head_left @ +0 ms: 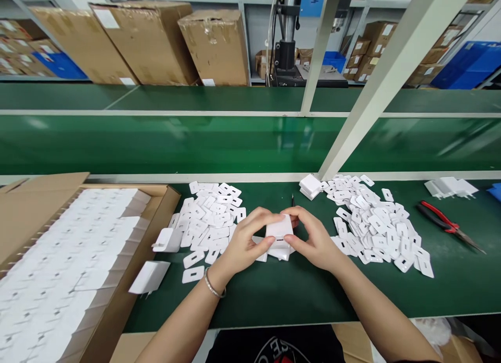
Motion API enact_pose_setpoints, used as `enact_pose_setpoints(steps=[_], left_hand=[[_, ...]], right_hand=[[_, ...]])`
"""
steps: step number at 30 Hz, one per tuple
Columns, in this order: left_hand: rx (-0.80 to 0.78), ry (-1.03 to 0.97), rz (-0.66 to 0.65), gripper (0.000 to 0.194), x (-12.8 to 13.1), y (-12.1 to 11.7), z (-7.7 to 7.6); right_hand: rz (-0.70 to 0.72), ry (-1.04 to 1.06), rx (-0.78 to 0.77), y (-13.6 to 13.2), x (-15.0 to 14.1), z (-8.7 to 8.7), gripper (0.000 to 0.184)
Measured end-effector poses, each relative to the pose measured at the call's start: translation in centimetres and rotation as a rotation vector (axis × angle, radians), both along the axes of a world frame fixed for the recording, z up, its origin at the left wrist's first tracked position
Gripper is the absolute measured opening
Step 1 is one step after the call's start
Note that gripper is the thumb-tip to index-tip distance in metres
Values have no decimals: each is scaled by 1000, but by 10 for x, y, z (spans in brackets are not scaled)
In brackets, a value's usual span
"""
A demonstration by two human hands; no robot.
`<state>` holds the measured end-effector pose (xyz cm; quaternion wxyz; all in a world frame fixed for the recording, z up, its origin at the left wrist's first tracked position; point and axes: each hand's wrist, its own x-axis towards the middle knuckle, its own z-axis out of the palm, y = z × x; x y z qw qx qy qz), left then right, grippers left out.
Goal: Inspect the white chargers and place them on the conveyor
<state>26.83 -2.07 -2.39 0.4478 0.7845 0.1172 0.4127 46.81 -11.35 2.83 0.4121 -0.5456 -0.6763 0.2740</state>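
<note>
Between the fingertips of my left hand (250, 235) and my right hand (311, 238) is a white charger housing (279, 227). Both hands are closed on it, thumbs at its near side and fingers at its far side. Beneath it, more white pieces (279, 252) lie on the green bench, partly hidden by the hands. To the left spreads a pile of small white slotted plates (211, 212), and a larger pile of similar plates (376, 225) lies to the right. Two white plug chargers (149, 277) rest left of the left pile; prongs show on the nearer one.
An open carton (160, 201) at left holds rows of white pieces. Red-and-black pliers (438, 217) lie at right, near several white chargers (450, 186). White housings (310, 185) sit by the slanted metal post (364, 97). Behind the bench runs a green conveyor (156, 144).
</note>
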Motion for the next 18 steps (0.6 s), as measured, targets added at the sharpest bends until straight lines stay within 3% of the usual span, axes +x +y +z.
enact_pose_setpoints(steps=[4, 9, 13, 15, 18], left_hand=[[-37, 216, -116, 67, -10, 9, 13], [-19, 444, -218, 70, -13, 13, 15], [-19, 503, -260, 69, -13, 11, 11], [-19, 520, -267, 60, -11, 9, 11], [-25, 549, -247, 58, -7, 3, 12]], right_hand=[[120, -206, -143, -4, 18, 17, 41], [134, -474, -158, -5, 18, 21, 45], [133, -408, -197, -4, 20, 24, 54], [28, -380, -214, -5, 30, 26, 45], [-339, -558, -278, -7, 55, 22, 28]])
